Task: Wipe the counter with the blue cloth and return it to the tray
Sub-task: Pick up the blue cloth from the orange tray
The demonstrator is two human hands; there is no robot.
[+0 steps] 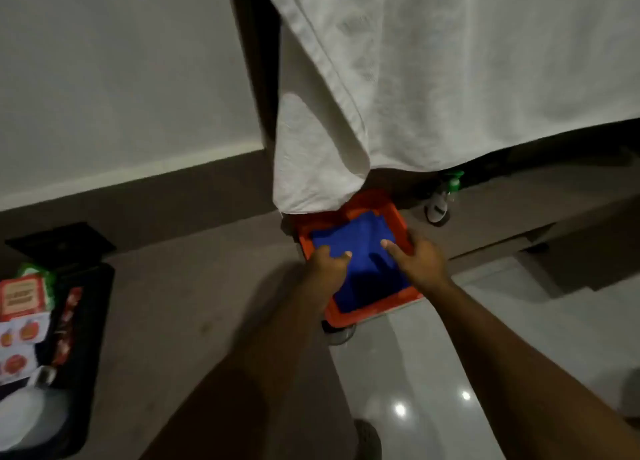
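The blue cloth (363,248) lies folded flat inside an orange tray (391,210) at the counter's front edge. My left hand (329,264) rests on the cloth's left side, fingers bent, thumb and fingertip pressing down on it. On the cloth's right side sits my right hand (420,260), with its index finger stretched over the fabric and its outer fingers over the tray's right rim. Both forearms reach in from below. The brown counter (194,286) spreads to the left of the tray.
A white cloth (398,89) hangs from above and covers the tray's far end. A green-capped bottle (441,200) stands behind the tray on the right. A black tray (65,324) with printed packets sits at the left. Glossy floor (415,373) lies below the counter edge.
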